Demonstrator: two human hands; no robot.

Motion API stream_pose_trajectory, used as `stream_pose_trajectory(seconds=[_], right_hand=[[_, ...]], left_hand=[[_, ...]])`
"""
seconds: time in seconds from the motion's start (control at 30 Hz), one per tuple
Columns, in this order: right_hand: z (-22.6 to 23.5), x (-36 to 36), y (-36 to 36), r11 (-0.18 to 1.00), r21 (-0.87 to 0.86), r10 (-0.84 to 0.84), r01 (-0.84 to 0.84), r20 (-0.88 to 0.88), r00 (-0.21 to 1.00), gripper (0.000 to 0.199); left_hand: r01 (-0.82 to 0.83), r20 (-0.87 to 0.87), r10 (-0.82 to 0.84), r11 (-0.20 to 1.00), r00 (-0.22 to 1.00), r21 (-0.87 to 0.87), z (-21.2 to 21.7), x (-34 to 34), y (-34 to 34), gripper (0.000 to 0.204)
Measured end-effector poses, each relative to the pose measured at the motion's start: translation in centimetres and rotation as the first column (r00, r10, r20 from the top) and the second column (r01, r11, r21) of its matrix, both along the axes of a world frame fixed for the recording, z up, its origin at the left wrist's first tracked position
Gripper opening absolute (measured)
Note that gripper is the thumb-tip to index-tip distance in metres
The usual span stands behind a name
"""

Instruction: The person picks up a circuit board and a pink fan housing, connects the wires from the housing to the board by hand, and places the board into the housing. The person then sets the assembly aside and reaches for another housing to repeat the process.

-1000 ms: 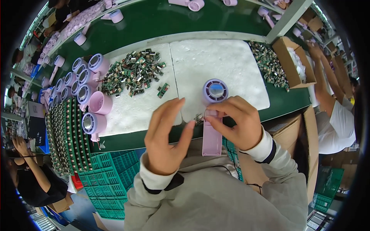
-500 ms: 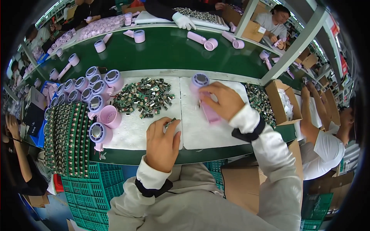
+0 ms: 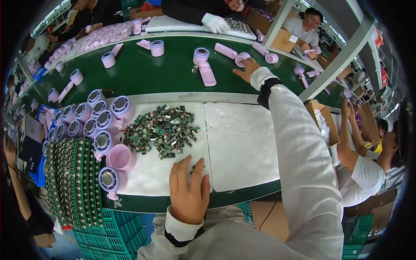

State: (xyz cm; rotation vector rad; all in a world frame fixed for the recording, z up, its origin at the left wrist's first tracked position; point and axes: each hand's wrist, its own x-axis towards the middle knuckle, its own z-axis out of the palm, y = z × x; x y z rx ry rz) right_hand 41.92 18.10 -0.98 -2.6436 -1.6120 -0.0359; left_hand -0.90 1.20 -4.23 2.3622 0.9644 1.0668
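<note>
The left hand (image 3: 188, 195) is laid flat, fingers spread, on the white foam pad (image 3: 242, 143); a small part is mostly hidden beneath its fingertips. Farther off, the right hand (image 3: 247, 69) is stretched out, open, to the green conveyor belt (image 3: 169, 80), touching a pink handheld fan (image 3: 232, 53).

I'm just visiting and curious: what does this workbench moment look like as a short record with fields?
Setting: assembly line with a green belt and white foam pads at the near edge
Left hand: flat on the foam pad, fingers spread, holding nothing
Right hand: stretched out over the belt, open, beside a pink fan part
Pile: small green circuit boards heaped on the foam
Left side: round lilac fan heads clustered together
Others: people working across and along the belt
</note>
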Motion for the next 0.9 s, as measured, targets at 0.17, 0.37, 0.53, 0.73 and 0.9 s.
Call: stream_pose_trajectory(seconds=[0.17,0.37,0.53,0.73,0.9], right_hand=[[-2.2,8.0,0.1,0.976,0.131,-0.177,0.177,-0.011,0.984,0.061],[-0.1,19.2,1.4,0.961,-0.032,-0.271,0.276,0.099,0.957,0.062],[-2.3,28.3,-0.4,0.883,0.11,-0.468,0.456,0.188,0.863,0.072],[-4.0,19.7,0.6,0.851,0.372,-0.496,0.371,0.339,0.799,0.077],[-1.4,18.4,0.8,0.852,0.366,0.32,-0.375,0.204,0.925,0.062]], left_hand=[[0.047,-0.111,-0.055,0.996,0.992,-0.07,0.7,-0.4,0.3,0.033],[0.119,-0.09,-0.124,0.991,0.988,-0.066,1.2,-1.5,0.8,0.02],[0.151,-0.092,-0.166,0.977,0.982,-0.15,1.3,-1.6,1.0,0.018],[0.128,-0.114,-0.154,0.969,0.981,-0.211,1.6,-1.3,1.1,0.018],[0.173,-0.094,-0.191,0.97,0.977,-0.169,1.6,-0.7,1.7,0.021]])
